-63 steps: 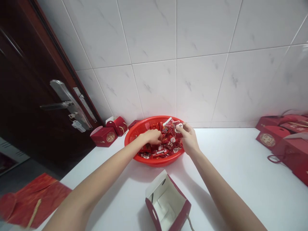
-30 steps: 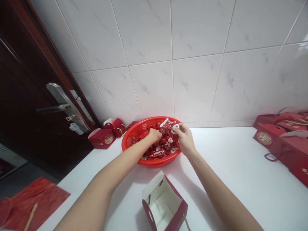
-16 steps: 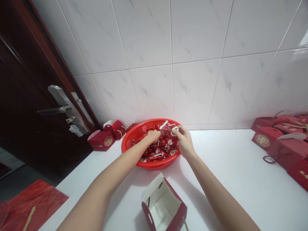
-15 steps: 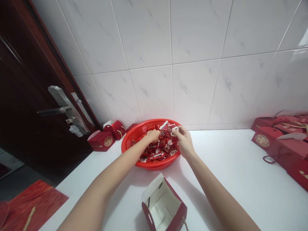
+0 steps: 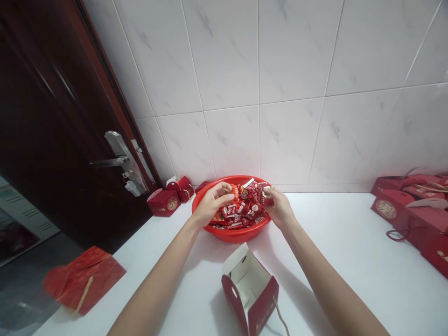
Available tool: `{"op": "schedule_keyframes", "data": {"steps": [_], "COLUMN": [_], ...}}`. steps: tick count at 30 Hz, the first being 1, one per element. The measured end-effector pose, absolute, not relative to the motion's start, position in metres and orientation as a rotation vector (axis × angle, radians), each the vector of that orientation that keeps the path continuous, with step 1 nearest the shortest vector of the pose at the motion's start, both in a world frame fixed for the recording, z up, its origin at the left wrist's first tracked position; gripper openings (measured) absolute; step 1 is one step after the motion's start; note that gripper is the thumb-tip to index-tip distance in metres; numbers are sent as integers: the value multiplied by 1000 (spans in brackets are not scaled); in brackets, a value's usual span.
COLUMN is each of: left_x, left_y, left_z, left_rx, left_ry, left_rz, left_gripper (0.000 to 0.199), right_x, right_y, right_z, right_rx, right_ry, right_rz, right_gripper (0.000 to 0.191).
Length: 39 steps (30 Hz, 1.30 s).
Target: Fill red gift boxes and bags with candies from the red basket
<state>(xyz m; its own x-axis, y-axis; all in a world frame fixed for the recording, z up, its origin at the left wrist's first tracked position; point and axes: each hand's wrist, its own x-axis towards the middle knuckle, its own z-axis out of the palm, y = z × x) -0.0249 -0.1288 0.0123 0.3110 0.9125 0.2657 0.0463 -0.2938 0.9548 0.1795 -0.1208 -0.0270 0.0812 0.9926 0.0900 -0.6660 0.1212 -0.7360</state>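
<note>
A red plastic basket (image 5: 232,237) full of red-wrapped sweets (image 5: 241,213) stands against the tiled wall. Over its left side, my left hand (image 5: 214,201) has thumb and fingers curved around the edge of an orange-red wrapped sweet (image 5: 235,192). At the right rim my right hand (image 5: 281,209) pinches a dark red wrapped sweet (image 5: 265,195) with a pale emblem. Nearer to me, between my forearms, a dark red gift box (image 5: 261,303) sits with its lid flaps up and its white inside showing. A rope handle hangs from its right side.
Small red boxes (image 5: 164,203) stand at the back left by the brown door (image 5: 70,116). Several more red boxes (image 5: 420,224) are gathered at the right. A red bag with a rope handle (image 5: 87,280) lies at the table's left edge.
My left hand has lifted from among the sweets and turned, with an orange-red sweet at its fingertips. My right hand stays at the basket's right side with its sweet. The view has shifted slightly.
</note>
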Motion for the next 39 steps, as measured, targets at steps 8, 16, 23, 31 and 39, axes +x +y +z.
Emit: {"op": "schedule_keyframes", "data": {"steps": [8,16,23,31,39], "left_x": [-19,-23,-31,-32,-29], "left_y": [-179,-211,-225,-230,-229], "left_z": [12,30,45,52,42], "left_rx": [1356,1853,2254,2460,2354], "left_ry": [639,638,690,1008,854], "left_rz": [1029,822,454,291,172], "left_gripper": [41,25,14,24,17], "right_x": [180,191,194,202,204], "right_y": [-163,-194,-203,-219,-232], "right_z": [-10,15,22,36,37], "right_rx": [-607,-550,-593,-666,-484], "right_ry": [-703,-815,-924,-1236,-1636], "right_rz": [1448,1417,1337,1320,1541], "right_gripper": [19,13,18,19,15]}}
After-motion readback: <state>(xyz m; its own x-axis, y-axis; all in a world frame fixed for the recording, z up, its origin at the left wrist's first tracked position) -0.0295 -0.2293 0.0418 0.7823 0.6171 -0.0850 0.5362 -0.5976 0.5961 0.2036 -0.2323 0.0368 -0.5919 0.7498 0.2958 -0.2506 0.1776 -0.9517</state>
